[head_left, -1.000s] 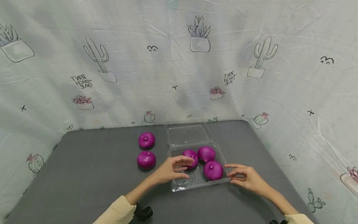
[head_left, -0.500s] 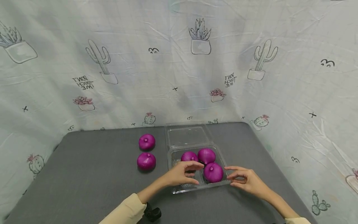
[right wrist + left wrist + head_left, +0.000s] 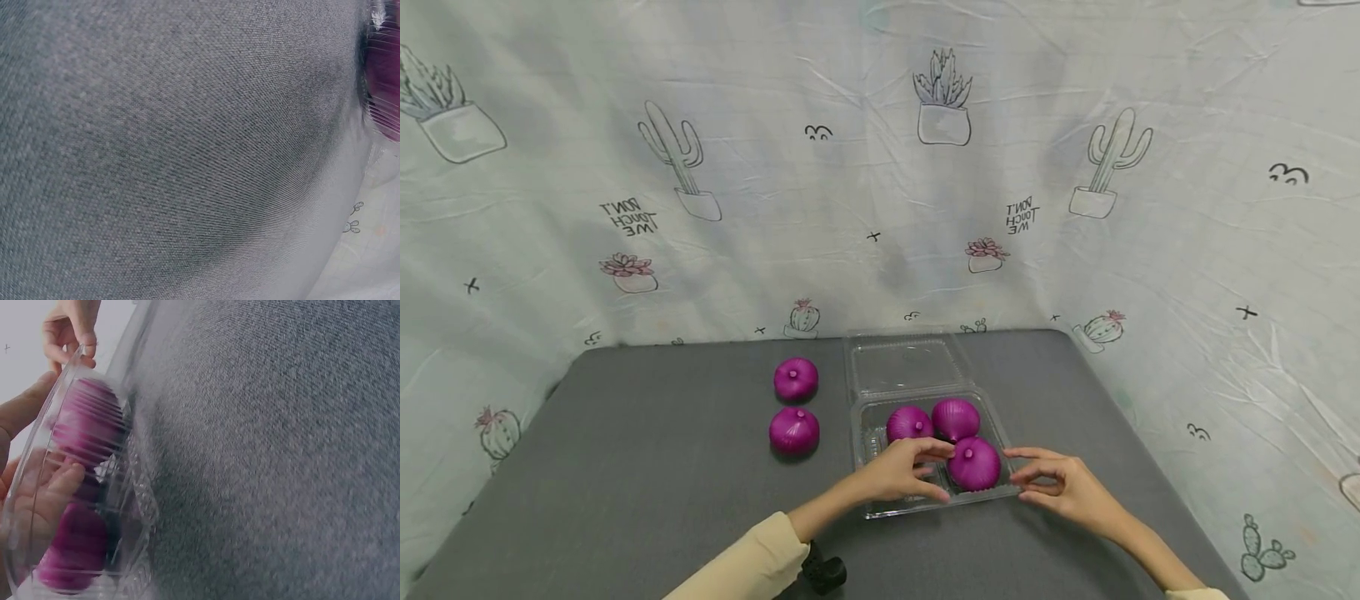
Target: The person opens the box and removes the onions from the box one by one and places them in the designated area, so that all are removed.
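Observation:
A clear plastic clamshell container (image 3: 898, 510) lies with its lid (image 3: 906, 367) folded back on the table. In it are three purple onions: one at left (image 3: 908, 423), one at back right (image 3: 956, 417) and one at front right (image 3: 976, 468). My left hand (image 3: 898, 473) reaches over the near rim, its fingertips right at the front-right onion's left side, thumb and fingers spread apart. My right hand (image 3: 1070, 493) pinches the container's front-right corner. The left wrist view shows an onion (image 3: 87, 422) through the ribbed wall, with my right hand (image 3: 69, 334) beyond.
Two more purple onions, a far one (image 3: 796, 379) and a nearer one (image 3: 794, 431), sit on the grey table (image 3: 647, 467) left of the container. A pale curtain (image 3: 737, 167) printed with cacti encloses the back and sides. A black wrist mount (image 3: 824, 573) hangs under the left sleeve.
My left hand has moved right, from the left onion to the front-right onion. The right hand stays at the container's corner, and the onions keep their places.

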Motion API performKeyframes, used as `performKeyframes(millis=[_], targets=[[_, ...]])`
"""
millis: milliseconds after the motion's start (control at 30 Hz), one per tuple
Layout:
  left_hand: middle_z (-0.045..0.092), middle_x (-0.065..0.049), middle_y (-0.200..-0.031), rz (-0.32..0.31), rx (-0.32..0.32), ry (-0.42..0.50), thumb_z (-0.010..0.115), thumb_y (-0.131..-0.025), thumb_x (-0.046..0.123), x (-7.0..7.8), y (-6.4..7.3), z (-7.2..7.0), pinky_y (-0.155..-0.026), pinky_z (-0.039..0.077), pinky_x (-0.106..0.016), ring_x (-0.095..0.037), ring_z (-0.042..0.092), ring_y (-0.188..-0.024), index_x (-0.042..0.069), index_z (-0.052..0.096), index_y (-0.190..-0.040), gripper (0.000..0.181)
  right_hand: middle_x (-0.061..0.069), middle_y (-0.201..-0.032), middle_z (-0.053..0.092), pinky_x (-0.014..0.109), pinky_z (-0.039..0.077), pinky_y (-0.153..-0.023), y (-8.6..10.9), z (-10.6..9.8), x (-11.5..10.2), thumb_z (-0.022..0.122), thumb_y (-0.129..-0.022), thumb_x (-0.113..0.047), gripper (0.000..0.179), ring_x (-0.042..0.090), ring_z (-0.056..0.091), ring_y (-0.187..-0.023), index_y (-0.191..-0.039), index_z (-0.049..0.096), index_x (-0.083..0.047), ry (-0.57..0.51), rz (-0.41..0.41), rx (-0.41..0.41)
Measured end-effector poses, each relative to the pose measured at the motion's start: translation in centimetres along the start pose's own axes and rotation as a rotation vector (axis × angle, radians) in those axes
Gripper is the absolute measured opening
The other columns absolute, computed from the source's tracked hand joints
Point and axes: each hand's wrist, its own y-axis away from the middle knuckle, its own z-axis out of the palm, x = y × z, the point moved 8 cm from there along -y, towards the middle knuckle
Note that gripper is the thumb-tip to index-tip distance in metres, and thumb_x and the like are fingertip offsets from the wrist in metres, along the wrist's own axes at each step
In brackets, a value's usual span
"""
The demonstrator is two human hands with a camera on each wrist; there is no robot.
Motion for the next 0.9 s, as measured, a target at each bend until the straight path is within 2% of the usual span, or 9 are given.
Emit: performKeyframes(millis=[333,500,633,767,900], targets=[[0.058,-0.011,-0.130,-0.026,0.078,-0.031,0.075,-0.083,0.012,-0.4,-0.5,-0.2,-0.095,0.047,-0.030,-0.028,0.055,-0.120,0.003,0.056,-0.130,0.051,0.035,-0.123,0.051,0.030,0.055,-0.077,0.1,0.1,0.1,0.071,-0.080,0.007,0.021,0.019,0.067,-0.098,-0.100,0.069,0.004,-0.015,-0.009,-0.001],[0.054,-0.010,-0.134,-0.024,0.086,-0.028,0.076,-0.082,0.009,-0.4,-0.9,0.1,-0.091,0.050,-0.029,-0.030,0.056,-0.119,0.007,0.055,-0.132,0.055,0.035,-0.123,0.050,0.031,0.056,-0.076,0.1,0.1,0.2,0.071,-0.081,0.005,0.020,0.018,0.066,-0.099,-0.100,0.068,0.005,-0.015,-0.004,-0.004],[0.052,-0.011,-0.133,0.007,0.088,-0.021,0.076,-0.080,0.004,-0.4,-1.2,0.4,-0.088,0.051,-0.028,-0.031,0.058,-0.115,0.002,0.054,-0.133,0.057,0.035,-0.123,0.050,0.031,0.056,-0.076,0.1,0.1,0.3,0.071,-0.081,0.004,0.020,0.018,0.066,-0.099,-0.101,0.068,0.004,-0.013,0.004,-0.004],[0.050,-0.011,-0.127,0.010,0.088,-0.040,0.076,-0.080,0.004,-0.5,-1.3,0.6,-0.088,0.051,-0.028,-0.030,0.059,-0.113,-0.001,0.054,-0.132,0.056,0.035,-0.123,0.051,0.029,0.055,-0.076,0.2,0.1,0.3,0.071,-0.081,0.004,0.020,0.016,0.066,-0.099,-0.101,0.069,0.003,-0.005,0.003,-0.002],[0.052,-0.012,-0.129,0.005,0.088,-0.038,0.076,-0.081,0.004,-0.6,-1.4,0.6,-0.089,0.051,-0.029,-0.032,0.057,-0.117,0.001,0.055,-0.128,0.051,0.035,-0.122,0.051,0.029,0.055,-0.076,0.2,0.1,0.2,0.071,-0.081,0.005,0.020,0.016,0.066,-0.099,-0.100,0.069,0.002,0.004,-0.004,0.000]])
